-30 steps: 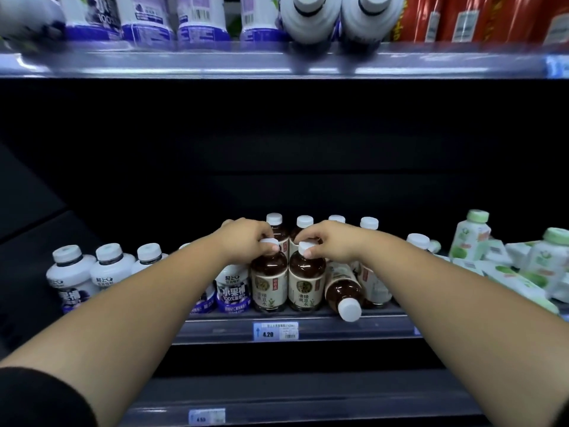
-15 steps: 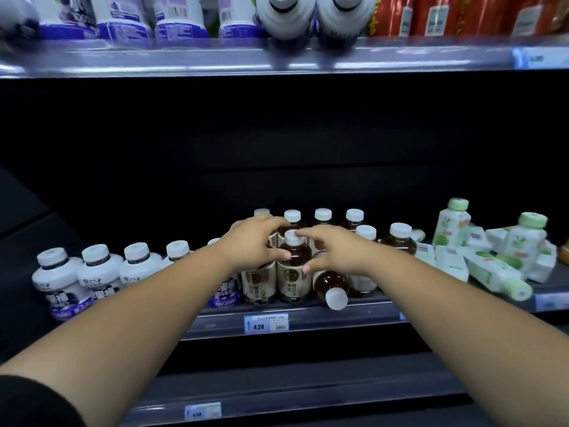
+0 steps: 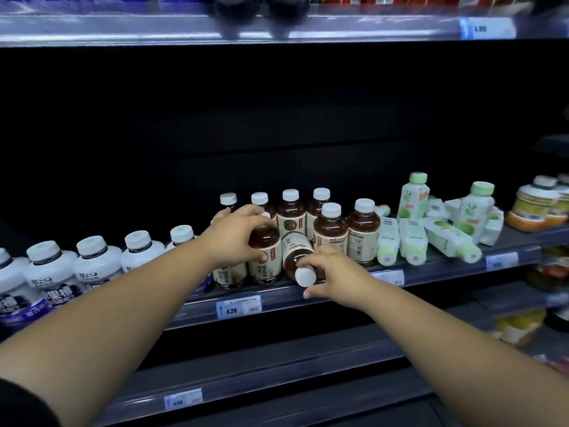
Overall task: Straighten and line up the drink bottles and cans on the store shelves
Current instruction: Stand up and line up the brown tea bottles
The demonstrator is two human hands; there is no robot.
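The tea bottles [image 3: 331, 232] are dark brown with white caps and cream labels (a red strip on some). The squat bottles [image 3: 50, 268] are white with purple-blue bands. The square bottles [image 3: 412, 243] are white and pale green. The price tag [image 3: 238, 307] is blue-edged white.

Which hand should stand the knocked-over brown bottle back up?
Right. The right hand curls round the neck of the tipped-over brown plastic bottle; the left hand is busy gripping an upright brown bottle.
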